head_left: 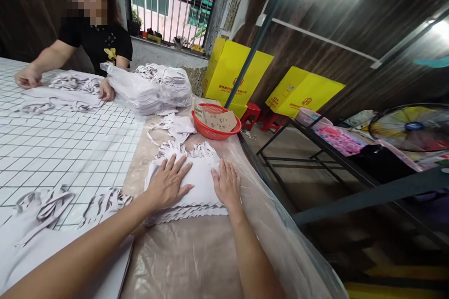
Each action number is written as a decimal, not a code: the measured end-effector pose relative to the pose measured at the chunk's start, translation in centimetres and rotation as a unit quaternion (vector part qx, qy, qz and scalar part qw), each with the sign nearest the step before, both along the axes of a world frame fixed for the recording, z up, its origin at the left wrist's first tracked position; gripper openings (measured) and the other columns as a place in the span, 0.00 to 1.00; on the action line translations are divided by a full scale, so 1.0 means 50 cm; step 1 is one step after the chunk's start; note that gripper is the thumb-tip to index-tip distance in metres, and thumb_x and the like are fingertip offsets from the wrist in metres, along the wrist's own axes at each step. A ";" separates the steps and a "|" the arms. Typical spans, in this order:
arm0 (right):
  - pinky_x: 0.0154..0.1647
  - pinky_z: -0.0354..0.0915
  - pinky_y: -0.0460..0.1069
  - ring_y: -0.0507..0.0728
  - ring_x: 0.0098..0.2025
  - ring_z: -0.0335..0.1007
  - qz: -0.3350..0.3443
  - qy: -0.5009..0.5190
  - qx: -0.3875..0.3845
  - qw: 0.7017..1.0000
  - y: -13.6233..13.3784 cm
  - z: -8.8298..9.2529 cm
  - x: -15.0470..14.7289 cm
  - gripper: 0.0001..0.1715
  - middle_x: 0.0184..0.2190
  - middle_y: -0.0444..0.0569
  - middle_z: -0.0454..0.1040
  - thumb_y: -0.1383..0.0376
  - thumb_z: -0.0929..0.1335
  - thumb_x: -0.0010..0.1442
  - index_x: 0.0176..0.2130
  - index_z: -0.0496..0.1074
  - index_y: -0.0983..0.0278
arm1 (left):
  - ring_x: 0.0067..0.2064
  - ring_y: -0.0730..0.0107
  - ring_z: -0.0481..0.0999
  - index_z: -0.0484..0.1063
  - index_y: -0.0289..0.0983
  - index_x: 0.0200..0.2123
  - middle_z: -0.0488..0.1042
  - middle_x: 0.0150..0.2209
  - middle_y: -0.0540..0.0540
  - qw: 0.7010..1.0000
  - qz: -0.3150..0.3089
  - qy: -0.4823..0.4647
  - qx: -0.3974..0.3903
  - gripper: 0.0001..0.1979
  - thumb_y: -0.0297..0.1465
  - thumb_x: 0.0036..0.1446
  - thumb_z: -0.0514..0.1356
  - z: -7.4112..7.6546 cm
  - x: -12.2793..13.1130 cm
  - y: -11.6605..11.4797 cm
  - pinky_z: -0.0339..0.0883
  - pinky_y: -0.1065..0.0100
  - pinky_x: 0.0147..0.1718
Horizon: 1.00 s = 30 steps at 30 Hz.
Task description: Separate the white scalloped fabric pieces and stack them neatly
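1. Now the cloth stack (203, 175) lies on the brown table cover (182, 257), directly beneath the left hand (170, 182) and the right hand (228, 184).
2. Its wavy near edge runs left to right; which side is longer, I cannot tell.
3. Left fingers spread flat on top.
4. Right fingers lie nearly together at the right edge, thumb apart.

The single head-worn view looks forward and down from above the near side of the plastic-covered brown counter (185, 257), close over the wearer's bare left hand (170, 181) and bare right hand (228, 182), reaching back to the metal-barred window (171, 2).
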State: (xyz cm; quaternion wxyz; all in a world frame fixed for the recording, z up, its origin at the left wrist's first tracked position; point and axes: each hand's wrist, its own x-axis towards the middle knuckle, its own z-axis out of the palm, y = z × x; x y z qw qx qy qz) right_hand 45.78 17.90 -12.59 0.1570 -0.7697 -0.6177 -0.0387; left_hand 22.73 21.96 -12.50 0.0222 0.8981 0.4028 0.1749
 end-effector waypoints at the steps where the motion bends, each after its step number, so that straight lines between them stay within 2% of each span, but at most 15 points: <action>1: 0.67 0.46 0.64 0.66 0.71 0.45 -0.001 0.004 -0.004 1.000 0.001 0.004 -0.004 0.36 0.68 0.62 0.56 0.51 0.53 0.70 0.67 0.56 0.69 | 0.70 0.39 0.46 0.56 0.41 0.68 0.51 0.71 0.39 1.000 -0.003 0.000 -0.011 0.35 0.52 0.64 0.47 0.001 -0.001 0.003 0.46 0.40 0.65; 5: 0.67 0.44 0.66 0.67 0.71 0.45 -0.007 0.036 -0.062 0.997 0.008 0.050 -0.023 0.35 0.68 0.63 0.54 0.53 0.56 0.69 0.67 0.56 0.71 | 0.70 0.39 0.46 0.55 0.39 0.68 0.50 0.71 0.38 0.996 -0.016 -0.001 -0.083 0.35 0.51 0.63 0.49 0.033 0.004 0.013 0.46 0.40 0.64; 7: 0.66 0.45 0.68 0.68 0.71 0.46 -0.013 0.045 -0.044 0.998 -0.003 0.080 -0.035 0.35 0.68 0.64 0.55 0.53 0.58 0.68 0.66 0.58 0.70 | 0.70 0.42 0.49 0.59 0.37 0.66 0.53 0.70 0.36 0.994 -0.028 -0.032 -0.098 0.32 0.46 0.64 0.50 0.064 -0.015 0.014 0.49 0.43 0.64; 9: 0.65 0.48 0.66 0.68 0.68 0.50 -0.008 0.054 0.041 0.998 -0.035 0.102 -0.056 0.34 0.65 0.66 0.60 0.52 0.59 0.66 0.62 0.63 0.70 | 0.68 0.47 0.56 0.64 0.35 0.62 0.58 0.67 0.34 0.992 -0.039 -0.100 -0.065 0.27 0.42 0.64 0.51 0.095 -0.070 0.008 0.53 0.48 0.63; 11: 0.61 0.57 0.62 0.67 0.60 0.63 0.011 0.102 0.115 0.988 -0.090 0.105 -0.096 0.31 0.56 0.66 0.70 0.49 0.59 0.64 0.52 0.71 0.69 | 0.63 0.52 0.64 0.69 0.35 0.57 0.65 0.62 0.34 0.986 -0.007 -0.164 -0.009 0.23 0.39 0.64 0.51 0.113 -0.167 -0.016 0.57 0.51 0.61; 12: 0.56 0.61 0.60 0.66 0.53 0.69 0.028 0.148 0.117 0.982 -0.123 0.098 -0.124 0.30 0.48 0.64 0.75 0.47 0.59 0.63 0.46 0.73 0.68 | 0.59 0.53 0.67 0.71 0.35 0.53 0.69 0.58 0.35 0.983 0.038 -0.177 0.009 0.21 0.38 0.63 0.51 0.115 -0.228 -0.038 0.60 0.52 0.59; 14: 0.42 0.67 0.54 0.61 0.36 0.72 0.069 0.269 0.031 0.960 -0.194 0.069 -0.198 0.28 0.32 0.55 0.77 0.43 0.60 0.61 0.34 0.72 0.63 | 0.53 0.50 0.71 0.74 0.34 0.47 0.74 0.49 0.35 0.970 0.190 -0.149 0.011 0.19 0.39 0.61 0.53 0.101 -0.360 -0.101 0.63 0.50 0.54; 16: 0.31 0.66 0.50 0.57 0.27 0.69 0.112 0.373 -0.074 0.918 -0.255 0.029 -0.285 0.27 0.24 0.48 0.73 0.42 0.62 0.58 0.30 0.70 0.61 | 0.50 0.45 0.71 0.75 0.34 0.44 0.74 0.44 0.34 0.927 0.363 -0.090 -0.025 0.18 0.40 0.58 0.55 0.068 -0.482 -0.180 0.66 0.48 0.50; 17: 0.29 0.65 0.49 0.56 0.25 0.68 0.123 0.400 -0.101 0.903 -0.278 0.010 -0.327 0.25 0.23 0.46 0.72 0.42 0.64 0.56 0.29 0.69 0.60 | 0.49 0.43 0.71 0.75 0.34 0.43 0.74 0.43 0.33 0.903 0.422 -0.063 -0.045 0.18 0.40 0.56 0.56 0.048 -0.532 -0.221 0.66 0.48 0.48; 18: 0.28 0.63 0.49 0.56 0.25 0.68 0.127 0.413 -0.118 0.894 -0.295 -0.008 -0.366 0.24 0.22 0.45 0.72 0.42 0.66 0.54 0.29 0.68 0.60 | 0.49 0.41 0.71 0.75 0.34 0.43 0.74 0.43 0.32 0.884 0.461 -0.044 -0.061 0.19 0.40 0.55 0.57 0.029 -0.573 -0.260 0.67 0.48 0.47; 20: 0.28 0.62 0.49 0.55 0.24 0.67 0.122 0.401 -0.122 0.899 -0.311 -0.031 -0.426 0.21 0.22 0.44 0.72 0.45 0.69 0.51 0.28 0.67 0.59 | 0.49 0.40 0.70 0.75 0.33 0.44 0.73 0.45 0.31 0.863 0.498 -0.033 -0.080 0.21 0.42 0.55 0.57 -0.005 -0.626 -0.321 0.67 0.49 0.45; 22: 0.28 0.60 0.48 0.55 0.24 0.66 0.120 0.382 -0.115 0.909 -0.312 -0.040 -0.459 0.19 0.21 0.44 0.71 0.48 0.69 0.51 0.26 0.65 0.59 | 0.48 0.43 0.71 0.74 0.33 0.44 0.73 0.45 0.32 0.853 0.513 -0.055 -0.082 0.22 0.44 0.55 0.56 -0.024 -0.649 -0.358 0.67 0.51 0.45; 24: 0.29 0.60 0.48 0.55 0.24 0.66 0.126 0.379 -0.104 0.911 -0.308 -0.038 -0.471 0.18 0.21 0.44 0.71 0.49 0.68 0.53 0.25 0.64 0.59 | 0.47 0.46 0.71 0.74 0.34 0.43 0.73 0.42 0.35 0.846 0.521 -0.085 -0.079 0.21 0.44 0.55 0.55 -0.030 -0.654 -0.374 0.67 0.53 0.45; 27: 0.28 0.59 0.48 0.55 0.24 0.64 0.132 0.384 -0.088 0.910 -0.310 -0.030 -0.473 0.19 0.21 0.44 0.70 0.48 0.67 0.54 0.24 0.62 0.59 | 0.45 0.48 0.71 0.73 0.37 0.36 0.73 0.38 0.37 0.848 0.515 -0.107 -0.065 0.15 0.41 0.55 0.54 -0.023 -0.648 -0.375 0.66 0.54 0.44; 30: 0.28 0.58 0.48 0.54 0.23 0.62 0.135 0.370 -0.067 0.917 -0.322 -0.023 -0.477 0.21 0.20 0.43 0.68 0.47 0.66 0.55 0.25 0.62 0.59 | 0.43 0.50 0.71 0.67 0.40 0.27 0.72 0.34 0.39 0.849 0.510 -0.133 -0.042 0.09 0.38 0.53 0.53 -0.007 -0.641 -0.376 0.65 0.55 0.42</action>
